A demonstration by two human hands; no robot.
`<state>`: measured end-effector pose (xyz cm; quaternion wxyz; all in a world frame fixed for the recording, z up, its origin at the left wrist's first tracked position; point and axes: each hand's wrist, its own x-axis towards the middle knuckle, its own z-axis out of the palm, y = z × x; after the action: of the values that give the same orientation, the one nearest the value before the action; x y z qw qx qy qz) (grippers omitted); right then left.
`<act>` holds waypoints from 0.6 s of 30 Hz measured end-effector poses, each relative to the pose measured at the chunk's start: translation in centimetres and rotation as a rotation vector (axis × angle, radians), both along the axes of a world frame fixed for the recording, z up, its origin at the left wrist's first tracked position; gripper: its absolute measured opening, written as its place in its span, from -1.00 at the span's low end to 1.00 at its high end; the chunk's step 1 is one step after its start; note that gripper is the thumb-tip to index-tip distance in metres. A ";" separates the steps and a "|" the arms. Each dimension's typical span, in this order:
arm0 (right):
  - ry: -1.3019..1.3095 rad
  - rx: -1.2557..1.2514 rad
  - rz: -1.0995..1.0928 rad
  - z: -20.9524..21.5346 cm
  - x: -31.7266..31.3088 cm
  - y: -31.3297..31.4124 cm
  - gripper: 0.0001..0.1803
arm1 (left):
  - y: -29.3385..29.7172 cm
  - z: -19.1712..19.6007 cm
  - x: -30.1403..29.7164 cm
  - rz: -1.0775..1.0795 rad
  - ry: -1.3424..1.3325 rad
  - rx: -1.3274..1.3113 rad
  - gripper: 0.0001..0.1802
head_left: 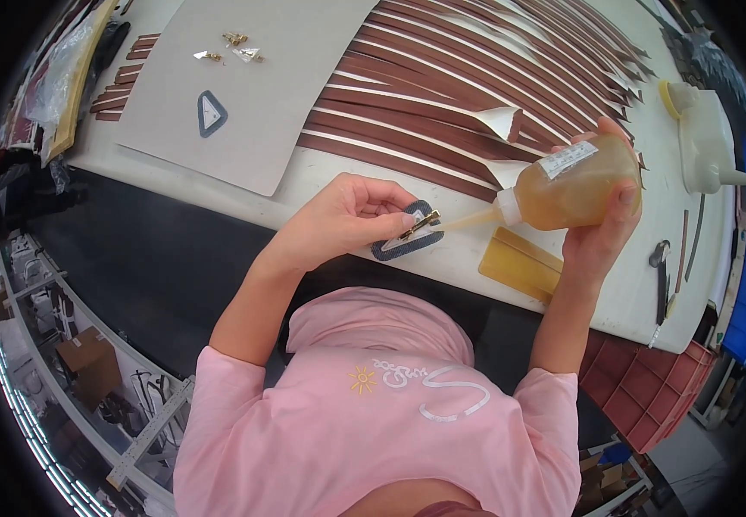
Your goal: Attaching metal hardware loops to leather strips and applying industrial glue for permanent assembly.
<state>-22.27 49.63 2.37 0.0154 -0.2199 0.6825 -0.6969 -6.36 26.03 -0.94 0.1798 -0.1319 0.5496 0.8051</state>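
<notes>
Over the table's front edge, my left hand (360, 214) pinches a dark blue triangular patch (405, 246) with a pale centre. A gold-coloured metal clip (420, 226) lies across the patch under my thumb. My right hand (607, 226) is wrapped round a squeeze bottle (575, 183) of amber liquid, tilted with its thin nozzle pointing left. The nozzle tip reaches the patch's right side beside the clip; whether it touches, I cannot tell. A similar triangular patch (211, 114) lies on a grey board (261, 159), below several small gold and white metal pieces (235, 40).
Many brown strips (442, 95) with pale edges cover the table's middle and back. A yellow rectangular piece (521, 263) lies at the front edge. To the right are a white spouted bottle (707, 142) and scissors (659, 253). A red crate (644, 388) stands below the table.
</notes>
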 end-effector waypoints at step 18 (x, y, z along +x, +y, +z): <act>0.009 0.008 0.017 0.0 0.2 -0.3 -0.08 | -0.1 0.0 0.0 0.003 -0.002 0.013 -0.75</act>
<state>-22.06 49.29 2.40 0.0193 -0.2290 0.6833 -0.6931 -6.39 25.98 -0.98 0.1802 -0.1322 0.5440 0.8088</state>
